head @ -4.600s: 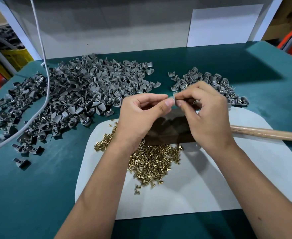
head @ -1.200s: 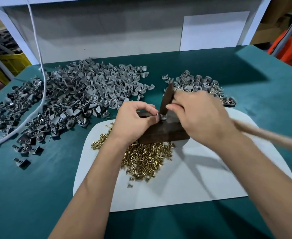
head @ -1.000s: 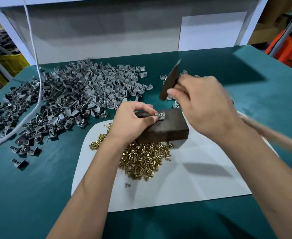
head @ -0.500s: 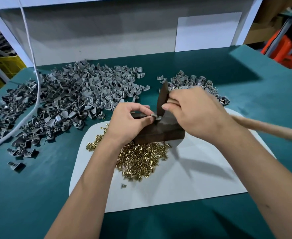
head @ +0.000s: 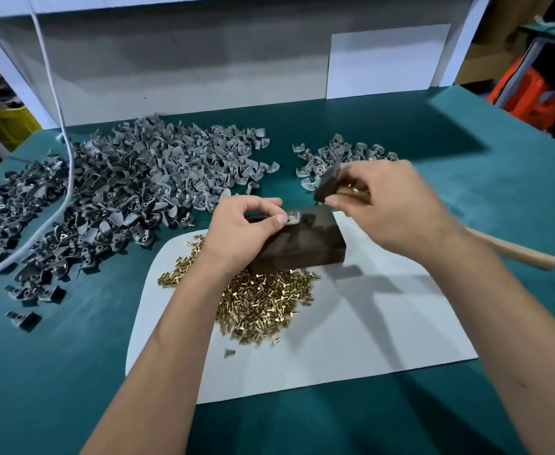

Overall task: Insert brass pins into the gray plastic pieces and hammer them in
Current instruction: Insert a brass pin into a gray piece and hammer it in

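Note:
My left hand (head: 241, 231) pinches a small gray plastic piece (head: 293, 218) with a brass pin in it, held flat on top of a dark metal block (head: 302, 247). My right hand (head: 391, 205) grips a hammer close to its dark head (head: 327, 183), which hangs raised a little above and right of the piece. The wooden handle (head: 512, 251) sticks out to the right behind my wrist. Loose brass pins (head: 263, 303) lie heaped in front of the block on a white mat (head: 368, 339).
A large heap of gray plastic pieces (head: 121, 192) covers the left of the green table (head: 56, 372). A smaller heap (head: 335, 156) lies behind my right hand. A white cable (head: 62, 152) runs over the left heap. A gray wall closes the back.
The hammer head, down on the piece half a second ago, has lifted up and to the right. My left hand still holds the piece on the block.

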